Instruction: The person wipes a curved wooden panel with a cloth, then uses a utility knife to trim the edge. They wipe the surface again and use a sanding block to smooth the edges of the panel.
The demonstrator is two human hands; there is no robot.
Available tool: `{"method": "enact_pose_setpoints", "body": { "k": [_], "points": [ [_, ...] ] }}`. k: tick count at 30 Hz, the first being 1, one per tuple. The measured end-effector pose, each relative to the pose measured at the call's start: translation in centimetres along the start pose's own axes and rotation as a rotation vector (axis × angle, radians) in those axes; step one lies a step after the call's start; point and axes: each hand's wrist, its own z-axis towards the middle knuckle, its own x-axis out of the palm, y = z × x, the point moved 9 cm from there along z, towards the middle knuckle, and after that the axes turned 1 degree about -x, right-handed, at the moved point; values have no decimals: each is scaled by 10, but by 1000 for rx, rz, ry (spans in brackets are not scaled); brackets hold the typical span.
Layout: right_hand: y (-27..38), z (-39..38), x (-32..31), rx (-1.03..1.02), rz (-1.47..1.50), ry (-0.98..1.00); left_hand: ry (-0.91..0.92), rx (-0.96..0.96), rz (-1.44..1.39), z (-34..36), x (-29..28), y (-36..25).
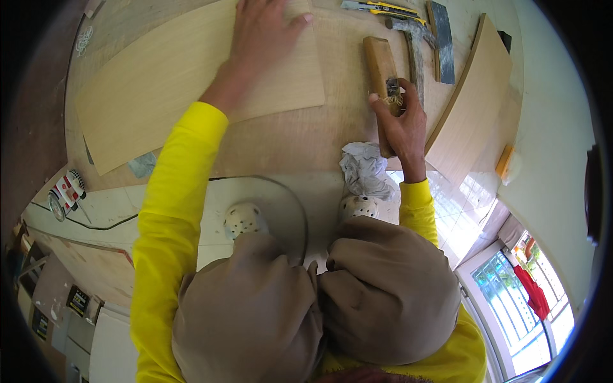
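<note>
My left hand [265, 41] lies with its fingers outstretched on a broad pale wooden board [159, 83], and its fingertips run out of the picture at the top. Slight blur covers that wrist. To the right of the board, my right hand [408, 127] is wrapped round a wooden hand plane [378, 56], thumb on the left side. Curled shavings [394, 100] stick out by the plane's iron. A crumpled grey-white rag [367, 169] sits just below the near end of the plane.
Beyond the plane lie a hammer [415, 57], a yellow utility knife [386, 8] and a dark flat strip [441, 41]. Another pale board [472, 102] is at the right. A red-and-white wheeled object [66, 193] stands at the left, near a black cable [102, 227] on the tiles.
</note>
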Motion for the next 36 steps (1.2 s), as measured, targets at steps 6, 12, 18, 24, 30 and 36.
{"method": "enact_pose_setpoints", "body": {
  "k": [6,12,18,24,30,36],
  "points": [
    [11,-8,36,332,1040,238,27,-12,156,15,-1,19],
    [32,8,9,55,1132,173,63,-159,72,19,-8,14],
    [48,17,21,-21,873,-4,-33,-168,24,27,-3,18],
    [107,62,55,-293,248,-66,-361,-256,-122,16,-12,54],
    [159,94,75,-598,51,-223,-456,-244,-337,19,-21,54],
    [156,82,89,-422,-88,0,-540,-223,-365,13,-28,59]
  ]
}}
